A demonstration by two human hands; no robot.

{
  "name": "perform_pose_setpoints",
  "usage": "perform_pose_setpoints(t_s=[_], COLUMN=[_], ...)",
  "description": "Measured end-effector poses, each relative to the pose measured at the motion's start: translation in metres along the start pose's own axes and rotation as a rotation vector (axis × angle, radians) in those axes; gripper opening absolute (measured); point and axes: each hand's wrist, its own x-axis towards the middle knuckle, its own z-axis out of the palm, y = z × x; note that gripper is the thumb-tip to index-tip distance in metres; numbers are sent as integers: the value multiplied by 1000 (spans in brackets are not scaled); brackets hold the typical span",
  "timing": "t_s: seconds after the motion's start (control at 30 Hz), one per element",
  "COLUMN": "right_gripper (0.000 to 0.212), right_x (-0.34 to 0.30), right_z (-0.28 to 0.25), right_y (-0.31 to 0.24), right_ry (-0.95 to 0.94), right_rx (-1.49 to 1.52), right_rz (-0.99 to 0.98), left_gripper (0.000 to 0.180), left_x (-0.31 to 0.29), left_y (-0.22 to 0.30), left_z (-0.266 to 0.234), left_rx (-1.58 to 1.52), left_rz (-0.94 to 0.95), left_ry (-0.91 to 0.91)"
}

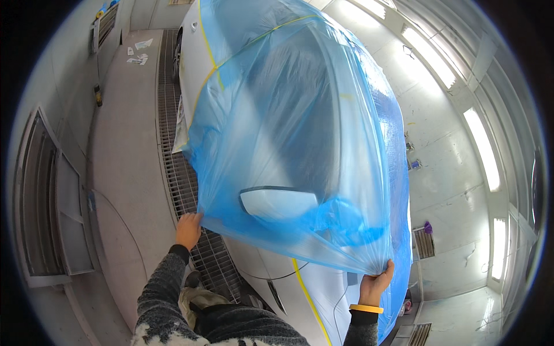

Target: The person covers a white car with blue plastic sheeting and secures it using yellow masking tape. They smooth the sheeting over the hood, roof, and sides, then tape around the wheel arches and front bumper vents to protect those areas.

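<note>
Dark sweater sleeves (164, 305) rise from the lower edge, arms spread to the width of the film's near edge.

At far left, a wall (63, 92) carries a framed louvre (40, 190). Beside it, a thin cord (123, 215) curves over the floor (128, 127), and white scraps (138, 59) lie farther off. Next comes a floor grating (167, 109), running alongside the car (259, 259), perhaps for drainage or airflow.

Over the grating, the left hand (188, 229) has its fingers closed on the left corner of the blue film (277, 127). The film lies over much of the white car and spans the space between the hands; yellow tape (214, 66) runs along its far left part, probably to fix it there. Through it shows a white shape with a dark upper edge, apparently a mirror (279, 204). Below the near edge, bare bodywork shows a handle (277, 296).

Farther right, the right hand (376, 282), above an orange wristband (366, 309), grips a gathered bunch of film. Creases fan out from those fingers, and the wide two-corner hold seems meant to stretch the loose edge clear of the bodywork. At far right, bright lights (482, 150) line the wall.
</note>
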Motion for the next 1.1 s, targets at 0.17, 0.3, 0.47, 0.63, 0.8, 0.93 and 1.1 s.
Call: perform_pose_setpoints(t_s=[0.17,0.3,0.47,0.63,0.8,0.93,1.1], right_gripper=[41,45,48,48,52,54,53], right_x=[-11,-4,24,69,109,132,153], right_z=[-6,-19,-51,-115,-194,-264,-374], right_y=[-17,-40,-59,-69,-77,-81,-51], right_ry=[41,89,247,326,542,611,651], right_rx=[-47,-131,-226,-388,-765,-1011,-1443], right_rz=[-59,-185,-212,-310,-448,-387,-519], left_gripper=[28,26,36,62,73,74,65], left_x=[-31,-54,-99,-143,-180,-211,-257], left_y=[-7,0,30,69,106,124,144], left_z=[29,48,77,99,106,126,151], left_rx=[43,-30,-177,-309,-367,-391,-310], left_rz=[384,364,268,247,248,301,391], left_ry=[57,-560,-826,-916,-1085,-1201,-1234])
